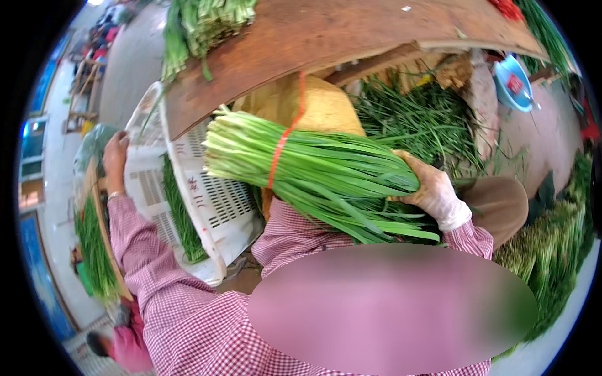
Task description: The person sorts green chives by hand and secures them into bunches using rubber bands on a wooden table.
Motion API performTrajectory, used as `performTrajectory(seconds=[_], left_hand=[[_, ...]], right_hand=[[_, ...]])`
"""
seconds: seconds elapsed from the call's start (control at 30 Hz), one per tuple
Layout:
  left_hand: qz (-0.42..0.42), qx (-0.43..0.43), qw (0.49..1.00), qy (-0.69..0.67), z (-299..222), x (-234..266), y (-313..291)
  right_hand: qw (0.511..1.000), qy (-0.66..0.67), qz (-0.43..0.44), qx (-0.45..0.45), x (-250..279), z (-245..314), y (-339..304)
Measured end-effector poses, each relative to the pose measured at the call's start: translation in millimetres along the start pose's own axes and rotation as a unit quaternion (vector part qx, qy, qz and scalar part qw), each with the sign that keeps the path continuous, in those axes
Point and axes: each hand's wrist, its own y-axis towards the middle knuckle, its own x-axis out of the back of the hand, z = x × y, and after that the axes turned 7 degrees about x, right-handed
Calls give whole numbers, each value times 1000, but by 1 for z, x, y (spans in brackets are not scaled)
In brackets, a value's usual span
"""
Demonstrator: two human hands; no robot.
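Under the table (351, 31): right hand (433, 191) is holding the green bundle (313, 169).
Left hand (115, 153): is gripping the white crate (207, 200) rim.
Next: likely needing a steady lift.

Hands: I count two, a bare left hand (115, 152) and a right hand in a pale cloth glove (433, 191).
Tied bundles: one I can count for sure, a long bundle of green flat-leaved stalks bound with an orange band (313, 172).
Crates: one white slotted plastic crate (213, 200).
Boards: one curved brown wooden board (351, 31).
Basins: one light blue plastic basin (513, 81).
Loose green heaps: too many for me to count cleanly.
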Motion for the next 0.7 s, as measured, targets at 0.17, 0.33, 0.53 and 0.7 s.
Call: performTrajectory(seconds=[0.17,0.33,0.53,0.7], left_hand=[[-36,-253,912,-320,-241,90,-108],[90,-532,830,-140,-341,112,-199],[77,-534,836,-98,-348,90,-202],[36,-530,843,-81,-354,89,-213]], right_hand=[[999,24,9,-20,10,-5,-13],[999,28,27,-31,31,4,-5],[915,145,-368,-76,94,-40,-62],[885,191,-415,-89,83,-41,-109]])
